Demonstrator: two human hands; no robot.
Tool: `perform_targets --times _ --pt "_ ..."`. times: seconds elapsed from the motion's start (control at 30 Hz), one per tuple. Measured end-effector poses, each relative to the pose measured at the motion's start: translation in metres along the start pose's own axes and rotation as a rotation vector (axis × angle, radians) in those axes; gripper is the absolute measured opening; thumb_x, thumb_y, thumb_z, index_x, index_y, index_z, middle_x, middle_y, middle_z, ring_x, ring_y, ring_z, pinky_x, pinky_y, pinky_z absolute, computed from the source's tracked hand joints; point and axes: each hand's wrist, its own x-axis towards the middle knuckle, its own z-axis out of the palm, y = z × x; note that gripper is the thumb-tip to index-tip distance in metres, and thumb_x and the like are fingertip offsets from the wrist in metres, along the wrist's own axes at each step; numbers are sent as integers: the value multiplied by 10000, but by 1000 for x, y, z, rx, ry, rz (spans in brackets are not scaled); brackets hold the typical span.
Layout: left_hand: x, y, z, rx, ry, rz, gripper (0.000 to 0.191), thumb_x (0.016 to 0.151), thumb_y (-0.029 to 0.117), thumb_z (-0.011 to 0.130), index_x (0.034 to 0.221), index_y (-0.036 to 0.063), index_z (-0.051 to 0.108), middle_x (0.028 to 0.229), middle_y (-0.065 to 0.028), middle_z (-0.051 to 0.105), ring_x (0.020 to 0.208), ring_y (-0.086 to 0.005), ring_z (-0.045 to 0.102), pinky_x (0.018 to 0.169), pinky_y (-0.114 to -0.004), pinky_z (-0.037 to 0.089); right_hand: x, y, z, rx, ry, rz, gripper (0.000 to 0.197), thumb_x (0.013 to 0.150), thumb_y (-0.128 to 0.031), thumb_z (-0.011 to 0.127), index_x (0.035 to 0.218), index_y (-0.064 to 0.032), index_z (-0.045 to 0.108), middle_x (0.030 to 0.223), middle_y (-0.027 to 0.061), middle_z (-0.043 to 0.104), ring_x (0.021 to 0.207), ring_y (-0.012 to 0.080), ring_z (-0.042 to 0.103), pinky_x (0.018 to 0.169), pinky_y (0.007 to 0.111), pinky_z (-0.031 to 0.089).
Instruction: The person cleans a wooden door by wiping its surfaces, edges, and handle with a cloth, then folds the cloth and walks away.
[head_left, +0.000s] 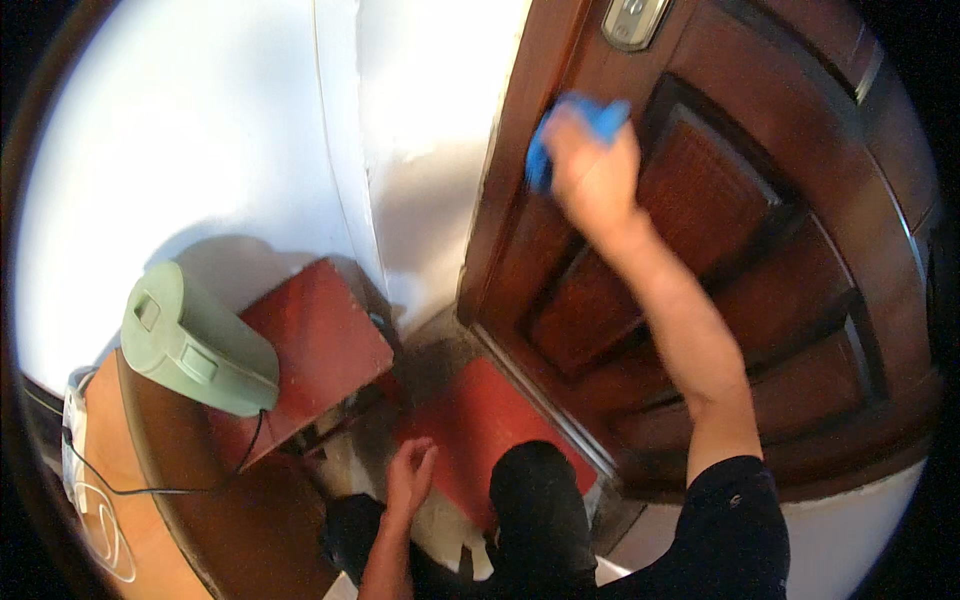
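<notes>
Blurred by motion, my right hand (589, 169) holds a blue cloth (541, 150) against the dark wooden door (720, 202), near the door's left edge and below the metal lock plate (634, 22). Part of the cloth sticks out past my fingers at the upper right. Low in the view, my left hand (412, 469) hangs above the floor beside my knee, its fingers loosely curled and nothing seen in it.
A red-topped low table (322, 322) stands by the white wall, with a light green lidded appliance or bin (217, 349) above its left part. A black cord (172, 491) runs left to a power strip. A red mat (480, 427) lies at the door sill.
</notes>
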Motion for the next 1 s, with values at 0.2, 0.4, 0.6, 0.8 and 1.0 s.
perform_targets --times 0.2,0.4,0.6,0.8,1.0 --pt "11 5 33 -39 -99 -36 291 1002 210 673 1208 5 682 1094 -148 745 1011 -236 711 875 -361 552 25 18 -18 -21 103 43 139 807 -81 656 931 -68 717 1065 93 715 1004 297 668 873 445 503" --pt "-1 3 27 -18 -109 -116 289 988 195 689 1206 6 683 1073 -134 754 958 -213 719 825 -342 560 -219 -136 79 68 -544 -105 67 845 -125 636 807 -118 692 869 81 683 841 297 622 864 438 488" --pt "-22 8 10 32 -61 -175 282 976 189 706 1203 24 693 1074 -130 757 962 -208 727 797 -343 569 -346 -249 92 264 -1304 -334 181 880 -208 630 894 -145 798 1027 29 748 1082 245 633 1026 393 391" --pt "-28 12 15 31 -73 -190 294 978 201 730 1215 30 694 1101 -99 754 991 -189 715 815 -335 586 -388 -248 72 406 -1331 -305 198 877 -240 635 908 -145 807 975 46 753 1048 239 646 966 388 407" --pt "-20 18 24 74 -145 -168 307 980 212 724 1223 27 694 1109 -105 756 1002 -199 719 834 -345 585 -270 -176 65 411 -482 25 114 820 -157 611 835 -91 704 916 89 674 969 260 621 942 420 467"
